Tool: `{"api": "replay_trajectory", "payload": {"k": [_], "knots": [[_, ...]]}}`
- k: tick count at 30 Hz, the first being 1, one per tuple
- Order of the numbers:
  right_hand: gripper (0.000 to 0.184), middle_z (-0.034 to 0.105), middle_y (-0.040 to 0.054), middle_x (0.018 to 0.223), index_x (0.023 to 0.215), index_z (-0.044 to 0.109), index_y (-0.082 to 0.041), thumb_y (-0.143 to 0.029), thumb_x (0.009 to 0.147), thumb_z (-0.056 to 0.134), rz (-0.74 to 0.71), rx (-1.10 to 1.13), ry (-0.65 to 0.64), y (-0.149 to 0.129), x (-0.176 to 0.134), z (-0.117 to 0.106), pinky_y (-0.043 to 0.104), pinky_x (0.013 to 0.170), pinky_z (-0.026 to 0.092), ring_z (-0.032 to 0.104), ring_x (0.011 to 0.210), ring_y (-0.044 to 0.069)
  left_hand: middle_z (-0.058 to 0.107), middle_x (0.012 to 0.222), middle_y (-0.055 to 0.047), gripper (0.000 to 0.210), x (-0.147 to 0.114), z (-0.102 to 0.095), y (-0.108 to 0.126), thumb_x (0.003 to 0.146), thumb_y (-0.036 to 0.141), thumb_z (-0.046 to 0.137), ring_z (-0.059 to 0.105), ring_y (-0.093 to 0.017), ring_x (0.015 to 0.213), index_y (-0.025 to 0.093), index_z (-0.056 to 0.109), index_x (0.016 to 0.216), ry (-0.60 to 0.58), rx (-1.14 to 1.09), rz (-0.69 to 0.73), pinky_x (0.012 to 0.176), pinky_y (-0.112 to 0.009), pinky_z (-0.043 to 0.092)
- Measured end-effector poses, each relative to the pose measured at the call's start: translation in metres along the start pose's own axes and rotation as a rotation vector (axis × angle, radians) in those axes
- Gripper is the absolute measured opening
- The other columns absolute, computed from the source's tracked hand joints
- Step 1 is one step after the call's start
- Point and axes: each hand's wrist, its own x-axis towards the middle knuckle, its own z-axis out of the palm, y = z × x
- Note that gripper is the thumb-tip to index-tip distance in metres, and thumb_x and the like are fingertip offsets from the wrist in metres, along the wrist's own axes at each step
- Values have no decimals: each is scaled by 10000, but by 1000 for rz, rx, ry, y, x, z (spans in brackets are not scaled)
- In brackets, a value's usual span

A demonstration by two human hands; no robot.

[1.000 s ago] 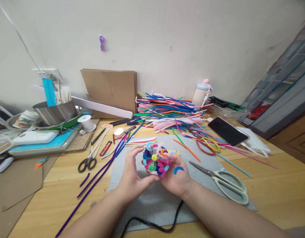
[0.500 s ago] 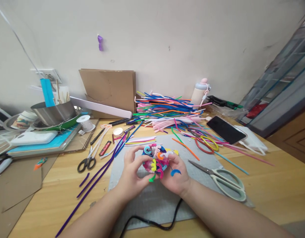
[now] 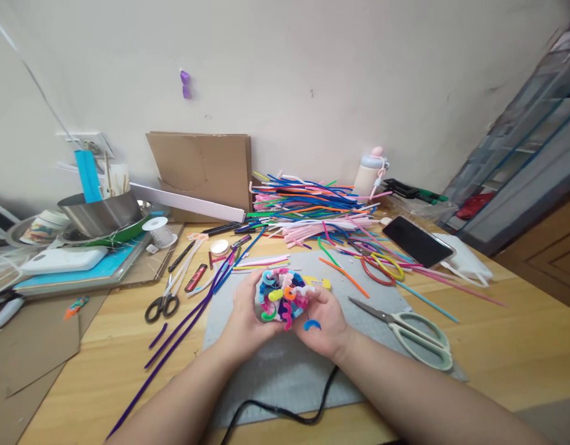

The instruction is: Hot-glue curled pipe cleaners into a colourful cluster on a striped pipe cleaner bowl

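On my feed, the left hand [image 3: 246,314] and right hand [image 3: 322,322] grip the pipe-cleaner ornament [image 3: 283,298] over the grey mat [image 3: 270,386]; I'd judge it light, soft, easily bent, best held around its sides, sparing the curls [image 3: 287,316].

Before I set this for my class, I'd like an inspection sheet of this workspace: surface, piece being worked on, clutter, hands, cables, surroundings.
Surface: wooden table, grey mat under the hands.
Work: fuzzy multicoloured piece, held above the mat; a blue curl sits over the right palm.
Clutter: heaped pipe cleaners; black-handled scissors; pale-handled scissors on the mat, tip towards the right hand; phone; bottle.
Hands: left hand and right hand both hold the piece.
Cables: black cord across the mat's near part; white cable at the phone.
Surroundings: wall behind, with socket; other people, nothing seen.
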Motion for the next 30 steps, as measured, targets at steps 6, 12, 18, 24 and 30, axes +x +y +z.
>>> {"api": "replay_trajectory", "payload": {"k": [6,12,18,24,30], "knots": [[531,738,-1,914,1033,656,-230,-52,564,481,-46,3,-37,-4,-4,4,256,648,529,665,778,159,498,1332,-132,711,5,-9,2,711,278,708,482,-314,1238,246,370,1336,-16,63,112,1030,-510,378],[503,735,11,963,1138,625,-241,-104,674,489,14,-12,-82,-3,-1,-1,302,672,538,670,796,182,477,1366,-136,762,5,-7,4,671,239,744,454,-320,1272,253,374,1337,-27,-26,108,1047,-522,368],[319,709,38,1080,1139,598,-245,-399,873,512,-5,-35,-42,5,5,2,378,828,524,667,949,202,604,1234,-151,794,7,-2,2,583,362,834,571,-346,1156,197,455,1262,28,-323,-285,964,-507,461],[161,707,62,1009,986,630,-194,-218,832,588,-149,-176,353,-12,-5,9,314,894,508,658,1006,181,611,1243,-147,786,15,-19,-4,624,390,805,605,-304,1124,202,406,1274,35,-479,-515,999,-498,436],[241,658,56,1115,967,674,-245,-185,733,678,-516,-509,300,-60,-52,28,366,950,476,560,1145,233,627,1195,-149,790,-1,-21,-4,556,269,821,626,-321,1077,195,424,1234,8,-382,-621,987,-537,425]]}}
